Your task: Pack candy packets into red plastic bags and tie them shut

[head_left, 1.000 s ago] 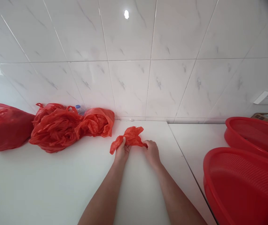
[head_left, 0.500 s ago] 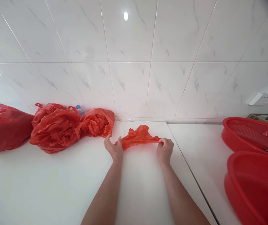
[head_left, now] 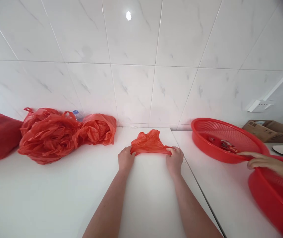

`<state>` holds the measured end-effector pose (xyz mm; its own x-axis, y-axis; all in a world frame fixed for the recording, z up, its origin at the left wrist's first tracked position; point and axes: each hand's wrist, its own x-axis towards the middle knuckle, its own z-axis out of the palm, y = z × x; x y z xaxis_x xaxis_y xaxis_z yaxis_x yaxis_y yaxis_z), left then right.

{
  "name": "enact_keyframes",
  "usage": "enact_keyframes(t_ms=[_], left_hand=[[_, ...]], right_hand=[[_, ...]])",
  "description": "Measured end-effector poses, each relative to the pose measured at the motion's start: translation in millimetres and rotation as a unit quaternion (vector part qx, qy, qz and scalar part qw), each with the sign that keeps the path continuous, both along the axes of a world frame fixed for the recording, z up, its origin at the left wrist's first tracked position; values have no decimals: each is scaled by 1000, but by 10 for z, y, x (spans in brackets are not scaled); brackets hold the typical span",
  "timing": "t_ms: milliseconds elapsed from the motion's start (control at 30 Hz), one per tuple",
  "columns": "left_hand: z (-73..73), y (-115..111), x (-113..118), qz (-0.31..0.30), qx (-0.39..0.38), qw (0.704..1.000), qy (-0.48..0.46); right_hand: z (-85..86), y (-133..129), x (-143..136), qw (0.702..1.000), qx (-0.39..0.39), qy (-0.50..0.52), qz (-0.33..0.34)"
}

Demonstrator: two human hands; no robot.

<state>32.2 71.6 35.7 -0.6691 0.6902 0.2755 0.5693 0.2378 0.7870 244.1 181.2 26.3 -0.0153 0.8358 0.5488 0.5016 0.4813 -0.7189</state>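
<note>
One small, crumpled red bag of thin plastic (head_left: 146, 143) is being stretched between two bare hands, on or just above the long white table (head_left: 44, 198), near its far edge. Its left end is being gripped by the closed fingers of the left hand (head_left: 126, 159); its right corner is being pinched narrowly by the thumb and fingers of the right hand (head_left: 175, 158). Three bulging red plastic-bag bundles (head_left: 48, 135) are being seen in a row at left, with one clear bottle with a blue cap (head_left: 77, 115) being partly hidden behind them. Open room is being left between the bundles and the left hand. Beside the right hand, a straight seam is being formed with a second white table (head_left: 213, 178), where two round, red, mesh-walled plastic baskets (head_left: 201, 148) are being supported. Their adjoining rims are being reached by another person's hand (head_left: 262, 162).
</note>
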Motion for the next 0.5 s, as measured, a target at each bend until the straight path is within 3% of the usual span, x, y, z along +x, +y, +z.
enact_keyframes(t_ms=[67, 133, 267, 333, 433, 500], left_hand=[[13, 1, 55, -8, 14, 1000, -21], [32, 2, 132, -14, 35, 998, -42], [79, 6, 334, -41, 85, 991, -94], [102, -5, 444, -63, 106, 983, -132], [147, -54, 569, -108, 127, 967, -193], [192, -99, 593, -166, 152, 933, -280]], right_hand=[[53, -95, -62, 999, 25, -27, -35], [121, -241, -174, 997, 60, -56, -16], [207, -550, -430, 980, 52, -70, 179], [207, -623, -506, 974, 12, -37, 225], [173, -587, -502, 974, -41, 50, 217], [145, -502, -430, 971, -75, 114, 195]])
